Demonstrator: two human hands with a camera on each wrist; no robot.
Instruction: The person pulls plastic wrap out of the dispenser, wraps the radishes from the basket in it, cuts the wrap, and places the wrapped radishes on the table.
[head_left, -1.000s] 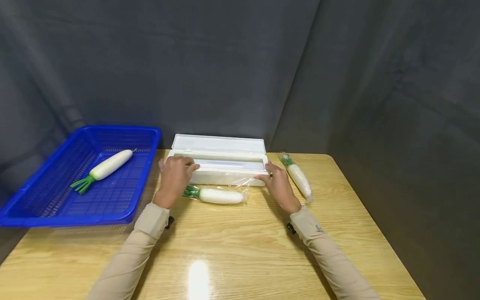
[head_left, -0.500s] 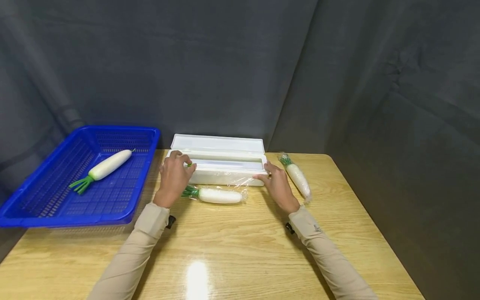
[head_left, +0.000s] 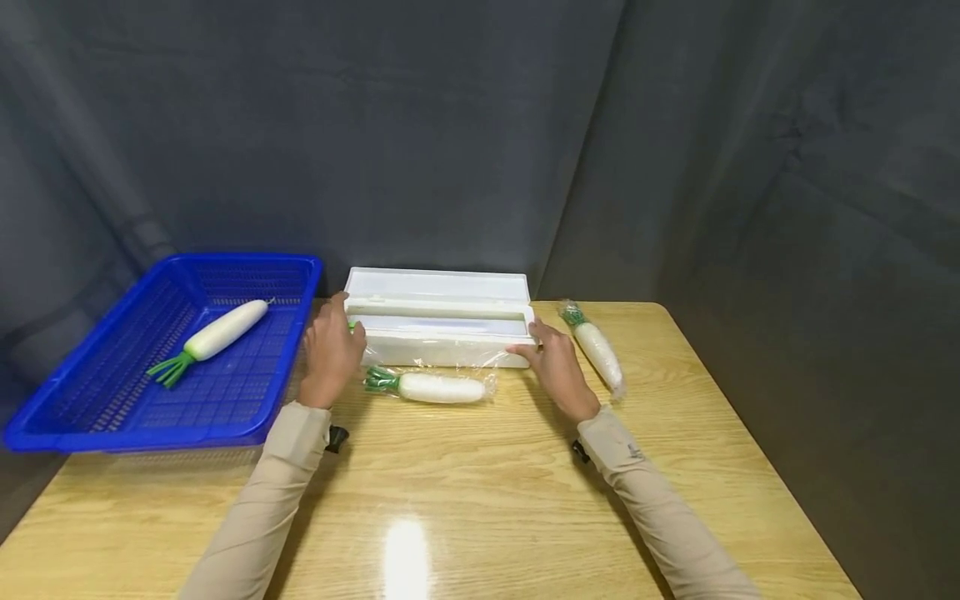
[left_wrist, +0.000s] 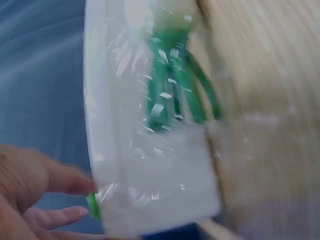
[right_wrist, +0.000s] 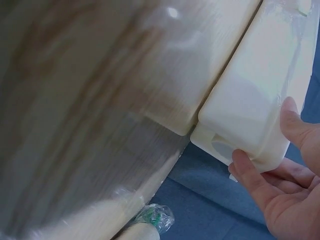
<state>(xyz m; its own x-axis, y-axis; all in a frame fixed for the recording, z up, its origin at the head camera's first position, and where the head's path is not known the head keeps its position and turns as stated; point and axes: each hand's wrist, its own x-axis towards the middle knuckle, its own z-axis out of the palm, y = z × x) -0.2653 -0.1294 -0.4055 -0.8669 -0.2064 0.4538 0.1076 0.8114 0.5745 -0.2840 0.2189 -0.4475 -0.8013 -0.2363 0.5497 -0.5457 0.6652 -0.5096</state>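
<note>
A white cling film dispenser (head_left: 442,348) stands at the back of the table with its lid (head_left: 437,286) raised. At its left end my left hand (head_left: 330,348) pinches the small green cutter slider (left_wrist: 93,204). My right hand (head_left: 557,368) grips the dispenser's right end, thumb on the front and fingers round the end (right_wrist: 250,172). Directly in front lies a white radish (head_left: 441,388) with green stalks, covered in clear film. Beside my right hand, another film-wrapped radish (head_left: 598,350) rests at a slant. The left wrist view is partly blurred.
A blue plastic basket (head_left: 291,350) stands on the left with one bare radish (head_left: 228,329) inside. Dark cloth (head_left: 450,133) hangs behind the wooden table (head_left: 480,492), whose right edge slopes away past the wrapped radish.
My left hand has slid leftward along the dispenser's front edge, and the green slider has moved with it to the left end. My right hand keeps its grip.
</note>
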